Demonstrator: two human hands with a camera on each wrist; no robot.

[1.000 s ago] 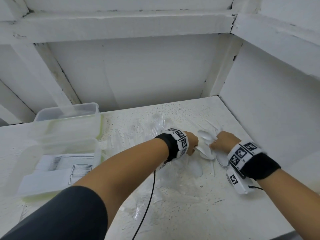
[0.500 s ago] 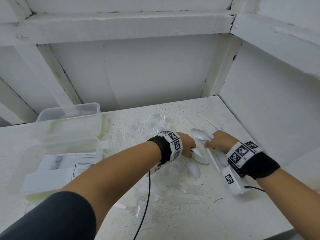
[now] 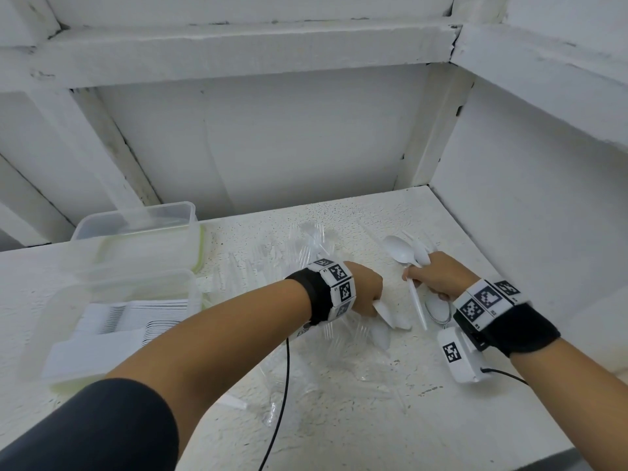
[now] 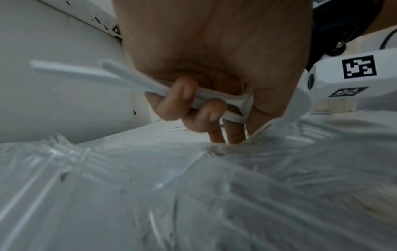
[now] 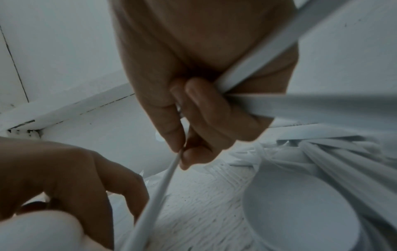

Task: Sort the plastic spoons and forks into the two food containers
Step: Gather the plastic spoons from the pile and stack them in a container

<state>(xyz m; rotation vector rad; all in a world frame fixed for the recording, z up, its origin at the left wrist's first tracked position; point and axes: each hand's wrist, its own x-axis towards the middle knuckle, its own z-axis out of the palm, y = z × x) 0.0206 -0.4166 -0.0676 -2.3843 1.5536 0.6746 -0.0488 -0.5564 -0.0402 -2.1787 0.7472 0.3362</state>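
Observation:
My right hand grips a bundle of white plastic spoons, bowls pointing up and away; the right wrist view shows its fingers curled round several white handles. My left hand holds white spoons low over the heap, its fingers curled round their handles. A heap of clear plastic forks lies on the white table under and left of my left wrist. Two clear food containers stand at the left: the near one holds stacked white cutlery, the far one looks empty.
White walls close in the table at the back and right, with a shelf overhead. A black cable hangs from my left wrist across the heap. Loose white spoons lie beside my right wrist.
Both hands have drawn apart and toward me. The right hand has lifted its spoons so the bowls stand up; the left hand has pulled its spoons lower over the heap.

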